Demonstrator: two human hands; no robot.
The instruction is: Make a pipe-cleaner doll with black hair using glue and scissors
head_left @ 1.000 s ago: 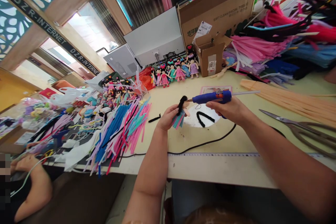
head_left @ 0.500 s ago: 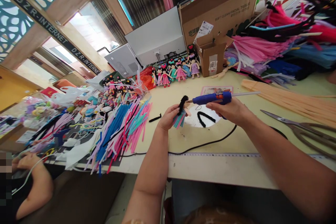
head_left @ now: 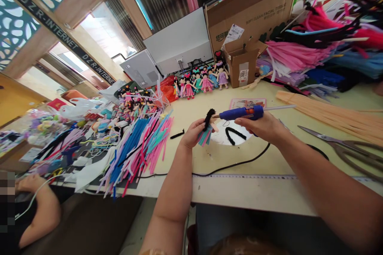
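L hand (head_left: 193, 134) pinched doll (head_left: 208, 121), prob. light & soft, best held by skirt (head_left: 204, 138); R hand (head_left: 263, 126) gripped glue gun (head_left: 241, 112)

Bright | window (head_left: 94, 31) washed out | dim beneath table (head_left: 245, 197) | edges stretched

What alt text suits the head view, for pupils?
A person's right grip holds a blue plastic glue gun, its tip beside a small fuzzy black-and-pastel figure in the left grip. Long grey metal scissors lie on the pale yellow table.
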